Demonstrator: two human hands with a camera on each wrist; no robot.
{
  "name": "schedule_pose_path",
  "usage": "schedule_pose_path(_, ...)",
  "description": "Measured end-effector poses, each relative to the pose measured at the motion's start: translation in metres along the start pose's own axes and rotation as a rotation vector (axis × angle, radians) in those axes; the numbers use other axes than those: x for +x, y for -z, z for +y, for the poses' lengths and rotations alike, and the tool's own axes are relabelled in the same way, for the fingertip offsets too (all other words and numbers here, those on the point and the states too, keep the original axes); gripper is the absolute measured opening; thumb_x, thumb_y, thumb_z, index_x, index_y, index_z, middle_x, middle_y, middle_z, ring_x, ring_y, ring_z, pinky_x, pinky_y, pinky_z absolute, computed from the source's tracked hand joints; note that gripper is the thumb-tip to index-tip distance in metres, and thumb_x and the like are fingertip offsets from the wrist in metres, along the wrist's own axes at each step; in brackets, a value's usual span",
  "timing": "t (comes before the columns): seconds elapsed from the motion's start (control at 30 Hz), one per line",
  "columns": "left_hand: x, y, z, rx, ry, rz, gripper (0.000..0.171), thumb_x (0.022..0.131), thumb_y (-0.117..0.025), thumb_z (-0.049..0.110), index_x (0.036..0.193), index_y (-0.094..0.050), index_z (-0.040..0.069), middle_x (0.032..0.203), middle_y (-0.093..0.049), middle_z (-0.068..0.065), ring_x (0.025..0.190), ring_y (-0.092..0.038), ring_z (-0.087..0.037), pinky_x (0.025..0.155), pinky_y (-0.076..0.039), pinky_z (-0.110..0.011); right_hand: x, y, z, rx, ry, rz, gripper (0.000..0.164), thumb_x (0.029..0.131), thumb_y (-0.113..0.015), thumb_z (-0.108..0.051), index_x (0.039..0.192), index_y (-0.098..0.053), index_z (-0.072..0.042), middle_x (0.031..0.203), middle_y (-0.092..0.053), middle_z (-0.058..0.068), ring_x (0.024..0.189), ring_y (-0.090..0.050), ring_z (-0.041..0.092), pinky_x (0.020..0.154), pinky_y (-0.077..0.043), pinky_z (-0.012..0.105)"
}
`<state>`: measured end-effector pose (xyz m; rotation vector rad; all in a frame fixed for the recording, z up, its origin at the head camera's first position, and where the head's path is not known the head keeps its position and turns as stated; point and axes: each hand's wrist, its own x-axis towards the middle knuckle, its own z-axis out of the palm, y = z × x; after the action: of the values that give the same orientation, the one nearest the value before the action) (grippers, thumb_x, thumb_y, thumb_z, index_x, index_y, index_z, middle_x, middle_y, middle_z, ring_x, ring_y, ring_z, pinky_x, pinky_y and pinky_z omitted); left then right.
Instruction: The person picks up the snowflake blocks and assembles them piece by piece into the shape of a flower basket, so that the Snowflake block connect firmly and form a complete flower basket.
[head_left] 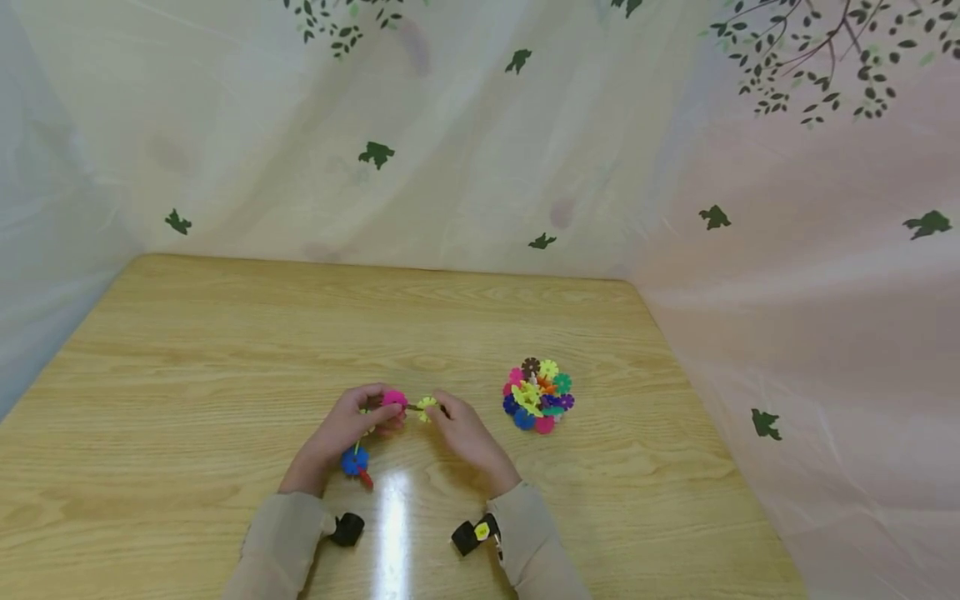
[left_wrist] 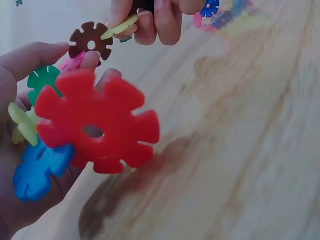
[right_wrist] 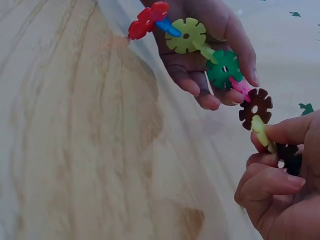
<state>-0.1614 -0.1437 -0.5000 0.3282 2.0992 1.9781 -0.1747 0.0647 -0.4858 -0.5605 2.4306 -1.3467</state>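
Observation:
A chain of notched plastic snowflake discs stretches between both hands. My left hand (head_left: 339,429) pinches it near the pink disc (head_left: 394,399), with the green disc (right_wrist: 223,70) beside the fingers. Its loose end, with a blue disc (head_left: 354,461) and a red disc (left_wrist: 95,122), hangs below the left palm. Past the pink piece comes a brown disc (right_wrist: 256,109), joined to a yellow disc (right_wrist: 259,131). My right hand (head_left: 471,435) pinches that yellow disc between thumb and finger. A dark disc (right_wrist: 290,161) also sits among the right fingers, partly hidden.
To the right of the hands, a pile of multicoloured snowflake discs (head_left: 538,398) lies on the wooden table (head_left: 225,350). Pale curtains with leaf and bird prints (head_left: 450,167) rise behind the table and along its sides. A strip of glare crosses the front.

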Motion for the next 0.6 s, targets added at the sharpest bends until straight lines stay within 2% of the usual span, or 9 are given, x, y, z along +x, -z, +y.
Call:
schedule_pose_path(0.33, 0.0006, 0.0005, -0.0011, -0.006, 0.029, 0.000, 0.033, 0.097, -0.059, 0.017, 0.114, -0.058, -0.011, 0.095, -0.069, -0.016, 0.082, -0.069, -0.013, 0.071, -0.061, -0.030, -0.0021, 0.0023, -0.0014, -0.008, 0.064, -0.021, 0.027, 0.105, -0.039, -0.020, 0.084, -0.041, -0.005, 0.069, -0.031, 0.000, 0.060, -0.031, 0.010, 0.056, -0.029, 0.018)
schedule_pose_path(0.6, 0.0004, 0.0021, -0.0023, -0.019, 0.044, -0.006, 0.035, 0.096, -0.060, 0.019, 0.114, -0.058, -0.011, 0.095, -0.069, -0.010, 0.083, -0.069, -0.013, 0.072, -0.061, -0.030, -0.0011, 0.0019, 0.0002, 0.003, 0.074, -0.033, 0.026, 0.105, -0.041, -0.020, 0.084, -0.044, -0.005, 0.071, -0.031, -0.001, 0.064, -0.031, 0.009, 0.060, -0.028, 0.018)
